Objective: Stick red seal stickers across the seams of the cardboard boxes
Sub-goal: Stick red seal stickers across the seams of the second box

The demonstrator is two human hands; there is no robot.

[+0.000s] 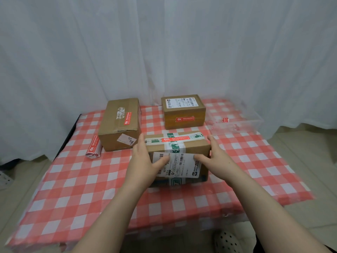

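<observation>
Your left hand point(144, 161) and right hand point(215, 156) clamp the near box point(191, 147) from either side. The fingers point(140, 143) of each hand run up along a side wall, and both thumbs press on the white shipping label point(179, 164) on top. The box sits on the counter point(87, 189), which is covered in red-and-white check. A red seal sticker point(176, 139) lies across the green-printed tape at its far edge.

The left box point(118, 128) stands behind and to the left with a sticker of its own point(128, 118) on top. The far box point(183, 108) stands behind and carries another one point(185, 119). A curled sticker strip point(94, 148) lies just beside the left box. A clear tray point(242, 127) sits at the far right, and white curtains point(164, 42) hang behind
</observation>
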